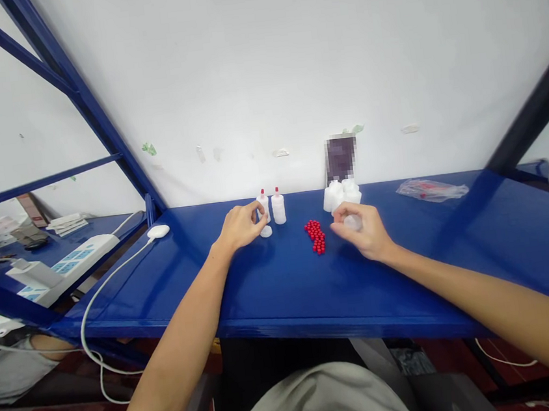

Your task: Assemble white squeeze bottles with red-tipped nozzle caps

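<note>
Caps (316, 237), red, lie between the hands, presumably for easy reach. Right hand (371, 231) is curled around a translucent piece (353, 222). Left hand (242, 226) nears red-tipped bottles (279, 209); grip cannot be told.

Left white bottle (263, 201) — red-tipped, upright, partly hidden. Whitish disc (266, 232) just in front. Right white bottle (279, 209) beside it, upright, red-tipped. Translucent piece (353, 223) — in right grip (347, 222), partly covered.

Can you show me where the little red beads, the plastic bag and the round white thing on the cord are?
Red beads (317, 235): head view, middle of the pile.
Plastic bag (432, 190): head view, its crinkled middle.
Round white thing (158, 231): head view, its top.
</note>
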`<state>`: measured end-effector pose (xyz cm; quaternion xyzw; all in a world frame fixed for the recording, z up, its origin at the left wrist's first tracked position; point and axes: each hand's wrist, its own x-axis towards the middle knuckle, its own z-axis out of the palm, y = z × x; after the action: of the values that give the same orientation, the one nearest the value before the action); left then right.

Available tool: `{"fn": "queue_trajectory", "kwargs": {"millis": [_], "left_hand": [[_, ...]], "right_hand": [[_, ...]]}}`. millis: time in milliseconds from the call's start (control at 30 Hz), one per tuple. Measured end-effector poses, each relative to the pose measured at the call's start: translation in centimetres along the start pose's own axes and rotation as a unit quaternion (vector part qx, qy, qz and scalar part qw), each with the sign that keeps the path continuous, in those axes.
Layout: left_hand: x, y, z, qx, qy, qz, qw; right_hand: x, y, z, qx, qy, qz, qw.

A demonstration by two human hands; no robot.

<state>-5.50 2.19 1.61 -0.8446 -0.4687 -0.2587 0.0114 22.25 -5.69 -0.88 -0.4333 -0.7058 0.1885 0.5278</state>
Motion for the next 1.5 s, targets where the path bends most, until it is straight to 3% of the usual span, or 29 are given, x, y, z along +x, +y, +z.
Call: {"fn": "queue_trajectory", "kwargs": {"millis": [100, 200, 300, 400, 533, 733, 833, 933, 1000, 1167, 1500], "left_hand": [[-0.1, 2.8, 1.0, -0.004, 0.023, 0.051, 0.998], [-0.3, 5.5, 2.6, -0.004, -0.037, 0.125, 0.991], [-0.5, 6.8, 4.0, 0.033, -0.076, 0.141, 0.986], [-0.5, 6.9, 4.9, 0.064, -0.097, 0.113, 0.987], [-0.2, 6.3, 5.5, 0.026, -0.096, 0.097, 0.99], [0.2, 6.0, 5.3, -0.026, -0.074, 0.086, 0.993], [0.0, 7.0, 4.5, -0.146, -0.041, 0.102, 0.983], [-0.5, 8.5, 3.9, -0.31, -0.038, 0.135, 0.94], [-0.8, 9.2, 3.7, -0.345, -0.053, 0.149, 0.925], [-1.4, 9.5, 3.9, -0.343, -0.081, 0.164, 0.921], [-1.5, 9.5, 3.7, -0.314, -0.095, 0.158, 0.931]], "right_hand": [[0.1, 0.5, -0.1, 0.063, -0.017, 0.019, 0.998], [0.3, 0.6, 0.1, 0.083, -0.04, 0.059, 0.994], [0.4, 0.3, 0.4, 0.088, -0.05, 0.082, 0.991], [0.4, 0.2, 0.5, 0.097, -0.051, 0.099, 0.989], [0.4, 0.5, 0.5, 0.093, -0.06, 0.097, 0.989], [0.3, 1.1, 0.5, 0.079, -0.085, 0.105, 0.988], [0.3, 1.3, 0.6, 0.072, -0.106, 0.106, 0.986], [0.2, 1.2, 0.7, 0.056, -0.131, 0.059, 0.988], [0.1, 0.9, 0.7, 0.029, -0.148, 0.016, 0.988], [0.0, 0.3, 0.7, -0.038, -0.173, -0.023, 0.984], [-0.1, -0.1, 0.7, -0.046, -0.175, -0.044, 0.982]]}}
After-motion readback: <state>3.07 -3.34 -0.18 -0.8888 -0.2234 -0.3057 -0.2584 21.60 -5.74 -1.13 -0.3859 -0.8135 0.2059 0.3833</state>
